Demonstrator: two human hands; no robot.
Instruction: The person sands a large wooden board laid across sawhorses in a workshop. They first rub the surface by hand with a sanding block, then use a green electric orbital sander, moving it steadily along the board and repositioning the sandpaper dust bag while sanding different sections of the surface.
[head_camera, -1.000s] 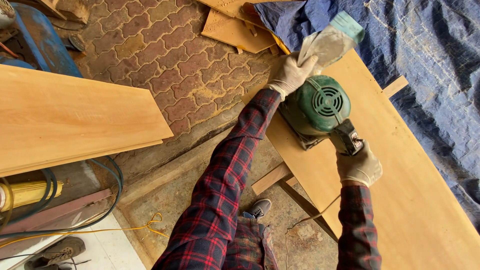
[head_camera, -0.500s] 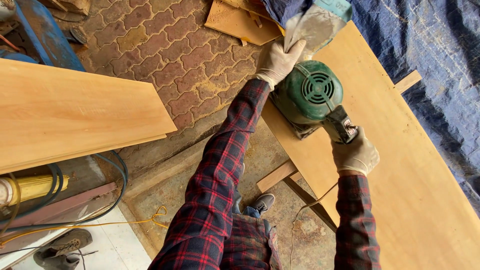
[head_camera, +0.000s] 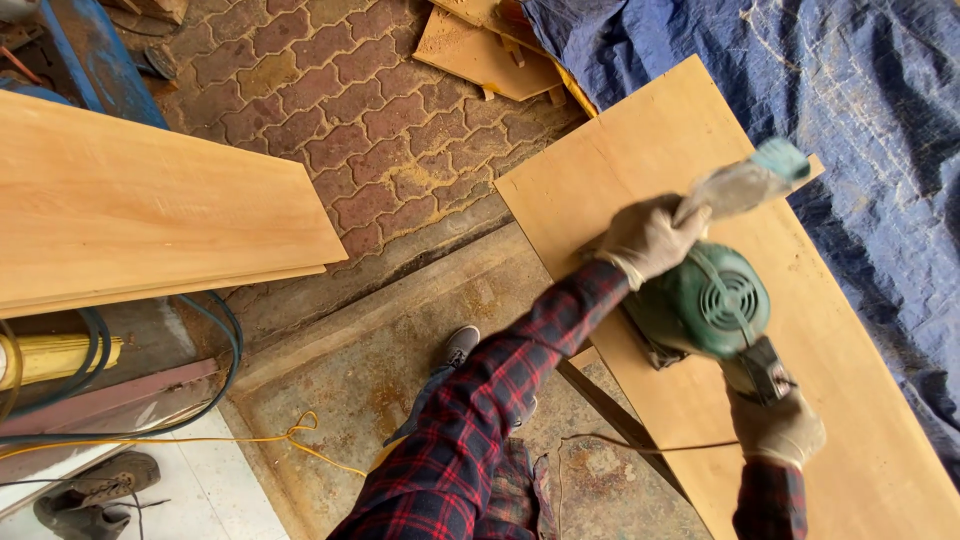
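The sander (head_camera: 700, 305) hides its own pad against the plywood sheet (head_camera: 680, 150), whose near end the frame cuts off. Its dust bag (head_camera: 745, 185) is smeared with blur. The right hand (head_camera: 778, 428) covers the rear handle.

A green sander (head_camera: 705, 300) sits flat on a long plywood board (head_camera: 850, 400). The gloved left hand (head_camera: 648, 238) grips its front knob; the gloved right hand (head_camera: 780, 428) clasps its rear handle. A dust bag (head_camera: 745, 182) juts forward. A blue tarp (head_camera: 850, 110) lies beside the board.
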